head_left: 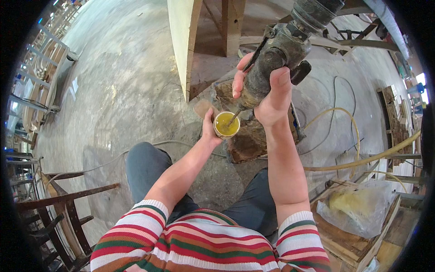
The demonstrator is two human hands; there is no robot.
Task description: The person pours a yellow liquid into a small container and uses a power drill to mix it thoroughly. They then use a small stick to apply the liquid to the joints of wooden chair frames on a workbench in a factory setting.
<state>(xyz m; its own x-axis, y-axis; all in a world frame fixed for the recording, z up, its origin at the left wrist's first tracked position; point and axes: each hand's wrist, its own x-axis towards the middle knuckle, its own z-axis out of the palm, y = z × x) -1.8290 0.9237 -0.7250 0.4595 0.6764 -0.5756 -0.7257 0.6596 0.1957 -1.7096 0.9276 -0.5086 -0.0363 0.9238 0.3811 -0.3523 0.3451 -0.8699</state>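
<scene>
My left hand (210,128) is closed round the left side of a small pale cup (216,131) of yellow liquid (224,125), held between my knees. My right hand (274,97) grips a dark, grimy power drill (268,61) above it, tilted down to the left. A thin rod (234,116) runs from the drill's nose into the liquid. Some of my right fingers are hidden behind the drill. A flat brown piece (205,108) lies beside my left fingers.
A rough brown block (247,140) lies below the cup. Ahead stands a pale wooden panel (186,41). A yellow hose (385,154) crosses at right, near a wooden crate with a plastic bag (358,208). Dark wooden furniture frames (68,199) stand at left.
</scene>
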